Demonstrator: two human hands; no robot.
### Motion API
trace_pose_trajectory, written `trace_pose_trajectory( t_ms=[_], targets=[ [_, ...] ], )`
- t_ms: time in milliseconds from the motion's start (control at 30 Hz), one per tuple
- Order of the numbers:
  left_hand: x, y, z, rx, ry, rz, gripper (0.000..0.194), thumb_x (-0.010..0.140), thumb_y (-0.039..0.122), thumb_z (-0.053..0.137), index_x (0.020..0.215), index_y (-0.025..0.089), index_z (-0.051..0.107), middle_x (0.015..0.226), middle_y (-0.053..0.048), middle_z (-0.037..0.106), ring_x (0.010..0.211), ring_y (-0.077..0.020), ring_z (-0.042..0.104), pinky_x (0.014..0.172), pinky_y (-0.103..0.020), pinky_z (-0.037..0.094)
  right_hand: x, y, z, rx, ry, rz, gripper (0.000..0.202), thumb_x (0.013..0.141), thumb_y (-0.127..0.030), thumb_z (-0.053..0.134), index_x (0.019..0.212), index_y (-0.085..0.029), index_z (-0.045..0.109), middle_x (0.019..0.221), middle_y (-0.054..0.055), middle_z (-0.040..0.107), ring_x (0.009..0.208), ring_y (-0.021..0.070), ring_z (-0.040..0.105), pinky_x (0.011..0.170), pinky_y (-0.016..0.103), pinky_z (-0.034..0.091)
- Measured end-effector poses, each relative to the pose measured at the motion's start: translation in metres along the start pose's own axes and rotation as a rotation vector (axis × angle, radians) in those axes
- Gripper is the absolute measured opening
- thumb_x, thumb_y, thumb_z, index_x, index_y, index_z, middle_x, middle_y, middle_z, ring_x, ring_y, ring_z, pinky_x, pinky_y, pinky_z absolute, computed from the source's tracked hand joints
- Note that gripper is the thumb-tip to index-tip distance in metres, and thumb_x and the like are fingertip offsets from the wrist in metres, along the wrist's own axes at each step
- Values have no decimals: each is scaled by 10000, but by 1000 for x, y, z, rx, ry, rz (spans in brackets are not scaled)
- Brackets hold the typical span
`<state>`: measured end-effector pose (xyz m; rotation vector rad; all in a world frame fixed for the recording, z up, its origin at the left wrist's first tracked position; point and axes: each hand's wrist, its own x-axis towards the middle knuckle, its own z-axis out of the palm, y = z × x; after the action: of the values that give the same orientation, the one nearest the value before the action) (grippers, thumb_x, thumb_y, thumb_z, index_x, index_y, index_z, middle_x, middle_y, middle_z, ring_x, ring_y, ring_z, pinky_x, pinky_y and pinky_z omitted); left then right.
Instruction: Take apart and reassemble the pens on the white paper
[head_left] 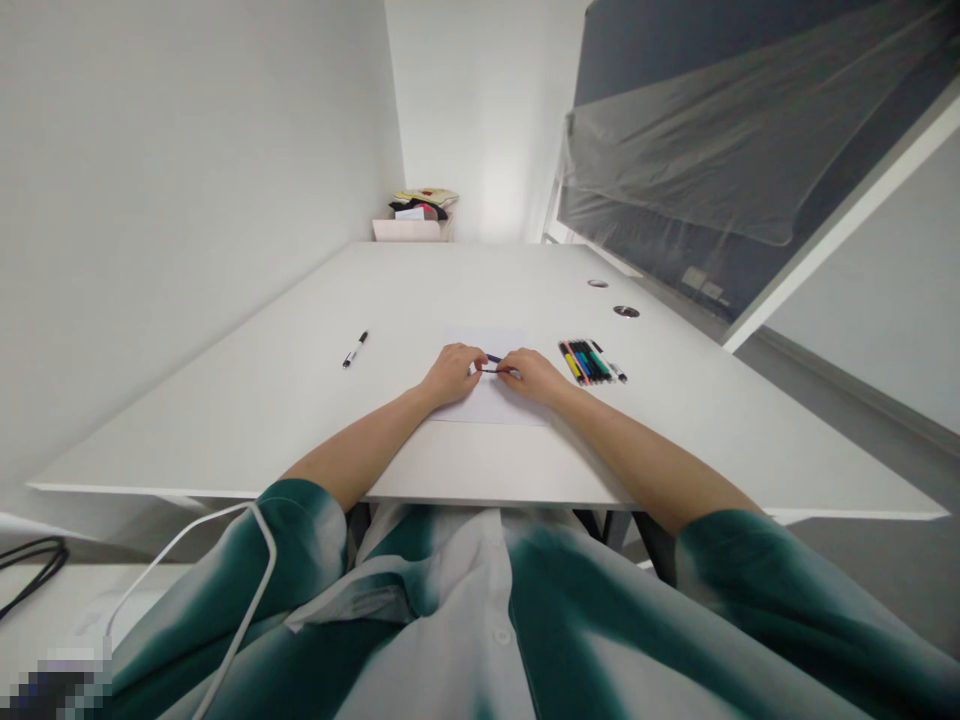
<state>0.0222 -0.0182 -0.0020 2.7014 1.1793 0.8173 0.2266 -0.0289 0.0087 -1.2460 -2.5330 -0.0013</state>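
Observation:
My left hand (454,373) and my right hand (531,375) meet over a white sheet of paper (487,408), fingers curled in. Both grip a thin dark pen-like stick (489,371) that spans the small gap between them. Just behind it shows a short dark-blue pen-like piece (493,358), partly covered by the fingers; I cannot tell whether it is held or lies on the paper. Right of my right hand lies a row of colored markers (589,362), among them yellow, blue, green and black. A single black-and-white marker (355,350) rests apart on the left.
The white table (300,430) runs along a wall on the left. Two round cable grommets (626,312) sit near its right side. At the far end stands a pale box (409,230) with items on top. A plastic-covered dark panel (697,150) rises on the right. A white cable (262,570) crosses my left sleeve.

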Motion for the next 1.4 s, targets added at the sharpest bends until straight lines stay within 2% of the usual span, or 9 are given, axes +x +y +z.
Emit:
trace_pose_trajectory(
  t_ms=[333,433,567,900,1400],
  targets=[
    [-2,-8,-3,46,1,-74,349,766,258,622,1105,182,651,1106,-87,688,1066,-273,597,989,-433,421,-1,2,-3,21,17,33,196,866,-185,566,945,-168,744,917,86,731,875,201,625,786,281,414],
    [-2,-12,-4,99,-35,-139,293,782,293,598,1033,181,698,1024,-97,702,1015,-290,613,950,-442,443,-1,4,-3,26,19,37,200,867,-189,568,955,-169,746,925,87,734,875,202,627,796,285,423],
    [-1,-17,-5,142,-103,-179,223,809,270,545,901,211,740,909,-69,723,925,-248,644,900,-386,477,-1,4,-4,26,6,47,201,865,-192,571,959,-174,748,933,92,738,882,205,632,800,289,433],
    [1,-18,-3,-190,-15,-270,207,767,207,591,917,182,732,882,-41,747,820,-184,674,850,-324,529,-1,3,-6,-5,-11,65,202,866,-204,572,948,-177,754,936,93,737,885,209,636,800,289,429],
    [3,-9,-2,-284,-29,-263,148,764,216,618,865,156,709,850,-42,738,810,-176,673,835,-318,523,0,1,-3,14,7,36,198,869,-204,566,942,-177,748,921,85,735,880,207,629,785,284,418]
  ],
)
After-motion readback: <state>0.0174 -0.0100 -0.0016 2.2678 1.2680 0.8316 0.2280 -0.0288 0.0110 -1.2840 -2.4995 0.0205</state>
